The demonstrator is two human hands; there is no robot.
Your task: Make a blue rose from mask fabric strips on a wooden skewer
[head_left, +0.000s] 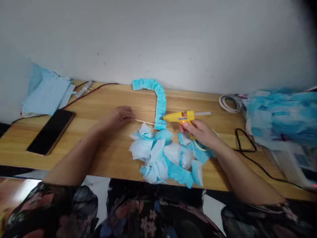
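Head view: the left hand (121,116) pinches a thin pale stick (144,122), its right end by a ruffled turquoise fabric strip (160,102) hooking toward the far left; the right hand (200,131) grips a yellow plastic glue gun (178,116), its tip at the strip's near end, contact unclear. Too hard a squeeze could drip glue onto the crumpled white-and-blue fabric pile (156,153) just nearer.

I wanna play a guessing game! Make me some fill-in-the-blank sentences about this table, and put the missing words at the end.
1. The glue gun in the right hand has a bright ____ body.
2. The phone lies on the person's ____ side.
3. Between the phone and the coiled white cable, the left hand is nearer the ____.

Missing words: yellow; left; phone.
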